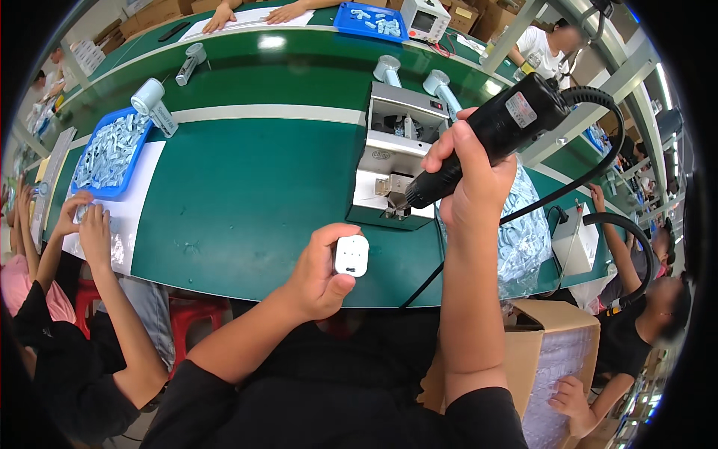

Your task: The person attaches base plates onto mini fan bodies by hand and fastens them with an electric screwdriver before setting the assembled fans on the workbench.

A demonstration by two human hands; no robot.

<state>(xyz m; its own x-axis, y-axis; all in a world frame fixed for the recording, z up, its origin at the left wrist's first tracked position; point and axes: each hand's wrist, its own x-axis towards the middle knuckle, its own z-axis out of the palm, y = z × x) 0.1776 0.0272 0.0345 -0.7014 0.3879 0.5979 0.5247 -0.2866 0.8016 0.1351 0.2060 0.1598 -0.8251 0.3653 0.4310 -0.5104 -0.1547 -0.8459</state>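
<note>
My left hand (313,278) grips a small white plastic housing (351,256) with rounded corners, held above the front of the green bench. Several small holes and a dark slot show on the housing's upturned face. In my right hand (482,179) is a black electric screwdriver (516,112), tilted with its nose down to the left. The nose is at the front of a grey metal screw feeder (383,159), beside its small metal outlet; whether the bit touches it cannot be made out. A black cable (615,123) runs from the screwdriver's rear end.
A clear bag of pale blue parts (521,239) lies right of the feeder, near a white box (574,243). An open carton (550,329) stands below. At left are a blue tray (123,191) of parts and a co-worker's hands (91,224). Pale blue round-headed devices (149,97) stand behind.
</note>
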